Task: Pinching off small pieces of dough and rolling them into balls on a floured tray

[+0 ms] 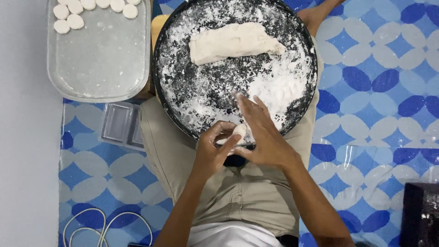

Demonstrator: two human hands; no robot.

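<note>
A round black pan (174,27) dusted with white flour rests on my lap. In its far half lies a long lump of pale dough (231,42). At the pan's near rim my left hand (211,150) cups a small piece of dough (238,131) between thumb and fingers. My right hand (265,135) is beside it with fingers stretched out flat, touching the same small piece from the right side.
A clear rectangular tray (103,59) at the upper left holds several round white dough discs (68,20) in its far corner. Empty clear plastic containers (120,124) lie below it on the blue-and-white patterned mat (375,91). White cord (91,224) loops at the lower left; a dark box (420,212) stands at the lower right.
</note>
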